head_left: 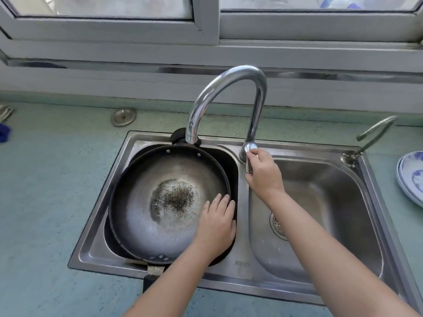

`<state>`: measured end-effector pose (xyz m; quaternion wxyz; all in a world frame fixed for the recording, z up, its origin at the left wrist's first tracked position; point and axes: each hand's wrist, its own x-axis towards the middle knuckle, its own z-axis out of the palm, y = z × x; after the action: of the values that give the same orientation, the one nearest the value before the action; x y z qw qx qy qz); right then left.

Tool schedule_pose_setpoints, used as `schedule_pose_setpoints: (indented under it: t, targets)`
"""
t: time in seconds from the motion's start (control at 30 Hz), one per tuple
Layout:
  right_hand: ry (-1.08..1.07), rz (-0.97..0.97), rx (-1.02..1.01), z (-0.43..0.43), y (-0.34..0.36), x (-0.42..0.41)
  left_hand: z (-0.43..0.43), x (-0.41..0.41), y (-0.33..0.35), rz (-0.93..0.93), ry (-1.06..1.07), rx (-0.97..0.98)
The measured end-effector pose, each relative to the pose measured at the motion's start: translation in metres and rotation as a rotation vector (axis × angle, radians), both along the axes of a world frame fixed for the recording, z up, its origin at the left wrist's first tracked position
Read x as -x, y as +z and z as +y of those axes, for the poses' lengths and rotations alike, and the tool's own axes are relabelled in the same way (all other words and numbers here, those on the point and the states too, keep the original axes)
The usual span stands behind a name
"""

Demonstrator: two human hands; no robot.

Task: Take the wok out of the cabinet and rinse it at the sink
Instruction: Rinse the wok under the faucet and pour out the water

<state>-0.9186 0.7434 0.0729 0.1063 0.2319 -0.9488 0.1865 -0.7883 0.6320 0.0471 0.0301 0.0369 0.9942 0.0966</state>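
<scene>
- I see a blue-green countertop (45,202) under a pale window frame (206,30), with a two-bowl steel sink (242,266) set into it.
- The wok (142,225) sits in the sink's left bowl and fills most of it, tilted slightly. Its long handle (153,277) juts over the sink's near rim.
- A shallow, bubbly puddle lies in the wok's bottom.
- My left hand (217,223) lies flat on the wok's inner wall at the side nearest the sink's divider. The fingers are straight and close together, pressing rather than gripping, and the wok's rim passes just under the palm.
- My right hand (263,172) is over the sink's divider, clear of the wok, its fingers curled round the faucet lever (249,165).
- The chrome faucet (229,78) rises from the sink's back rim and arches over to the left bowl, its spout above the wok's far edge.
- A drain strainer (278,225) shows in the sink's right bowl.
- A small tap (375,133) stands at the sink's far right corner.
- A blue-and-white plate (412,179) lies right of the sink, and a round metal cap (123,116) sits behind its left corner.
</scene>
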Motion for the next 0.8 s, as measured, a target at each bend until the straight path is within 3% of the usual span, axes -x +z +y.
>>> schedule_pose_setpoints:
  t: [0.2,0.47,0.6,0.8]
  targets:
    - [0.013,0.034,0.024,0.003,-0.001,0.006,0.002,-0.006,-0.007,-0.031,-0.01,-0.029]
    - [-0.065,-0.081,0.005,-0.003,0.013,0.006,-0.001,-0.012,0.008,-0.046,0.041,-0.059]
    - [-0.074,0.053,-0.029,-0.008,0.003,-0.015,-0.008,-0.027,0.014,-0.006,0.064,-0.093]
    - [-0.079,-0.03,0.003,-0.021,-0.009,-0.074,-0.027,-0.062,0.02,0.04,0.121,-0.131]
